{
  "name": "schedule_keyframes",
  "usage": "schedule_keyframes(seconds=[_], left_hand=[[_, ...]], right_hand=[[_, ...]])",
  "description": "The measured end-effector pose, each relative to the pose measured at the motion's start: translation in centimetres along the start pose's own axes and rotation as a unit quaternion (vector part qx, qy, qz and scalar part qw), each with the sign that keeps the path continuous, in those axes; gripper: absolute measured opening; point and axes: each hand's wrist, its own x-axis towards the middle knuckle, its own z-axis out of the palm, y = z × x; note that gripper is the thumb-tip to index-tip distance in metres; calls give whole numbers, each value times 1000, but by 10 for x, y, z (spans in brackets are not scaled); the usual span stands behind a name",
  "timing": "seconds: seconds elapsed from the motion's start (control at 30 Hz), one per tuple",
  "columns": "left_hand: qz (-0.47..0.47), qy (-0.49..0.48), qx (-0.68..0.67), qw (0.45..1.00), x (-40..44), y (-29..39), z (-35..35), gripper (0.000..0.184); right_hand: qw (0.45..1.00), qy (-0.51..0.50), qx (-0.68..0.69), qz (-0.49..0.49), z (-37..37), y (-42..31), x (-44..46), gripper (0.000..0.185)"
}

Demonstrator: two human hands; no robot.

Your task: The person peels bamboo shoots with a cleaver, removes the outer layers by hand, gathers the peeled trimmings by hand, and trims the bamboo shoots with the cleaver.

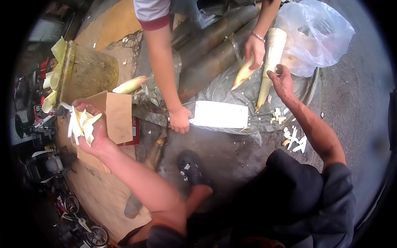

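Note:
My left hand (91, 128) is closed around a bunch of pale shoot peelings (84, 124), over an open cardboard box (118, 113). On the right, my right hand (282, 82) has its fingers apart, its fingertips against a long peeled shoot (273, 51) that lies on the grey plastic sheet. A co-worker's hand (180, 119) grips the handle of a broad cleaver (221, 115), whose blade lies flat and bright on the sheet. That person's other hand (254, 51) holds a smaller pointed shoot (245, 74).
A dirty bucket (89, 68) with pale husks stands at the upper left. Large brown unpeeled shoots (219, 53) lie behind the cleaver. A clear plastic bag (316, 31) is at the upper right. White scraps (294, 140) lie on the ground. A black clog (190, 167) is near the centre.

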Motion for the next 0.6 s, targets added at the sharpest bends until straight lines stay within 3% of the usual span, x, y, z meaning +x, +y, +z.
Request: schedule_keyframes(seconds=[0.1,0.13,0.17,0.23,0.33,0.4,0.43,0.5,0.53,0.57,0.6], left_hand=[[19,-21,30,999,16,3,5,40],[30,-6,15,999,19,-3,7,41],[39,11,3,999,21,-8,7,42],[30,17,-16,999,31,-11,3,42],[28,17,-20,999,52,-3,-1,40],[-19,-14,-85,996,71,19,-7,38],[2,-9,-18,1000,67,31,4,39],[42,10,117,992,56,62,28,40],[29,-45,110,992,62,67,27,42],[90,-67,96,989,61,68,36,42],[91,-76,88,989,65,75,45,42]], right_hand=[[996,37,83,-10,8,-17,-2,67],[994,-8,108,-10,10,-21,-3,64],[998,-35,47,-24,10,-20,-9,61],[972,-208,91,58,15,-7,-11,55],[972,-232,-22,-22,16,2,-20,49],[989,-151,-8,-4,12,1,-23,44],[993,-115,3,1,12,-2,-24,42],[991,-130,3,19,21,-16,-15,37],[991,-121,34,39,14,-1,-10,38],[981,-175,24,78,12,-16,-8,41],[975,-201,24,94,13,-2,1,43]])
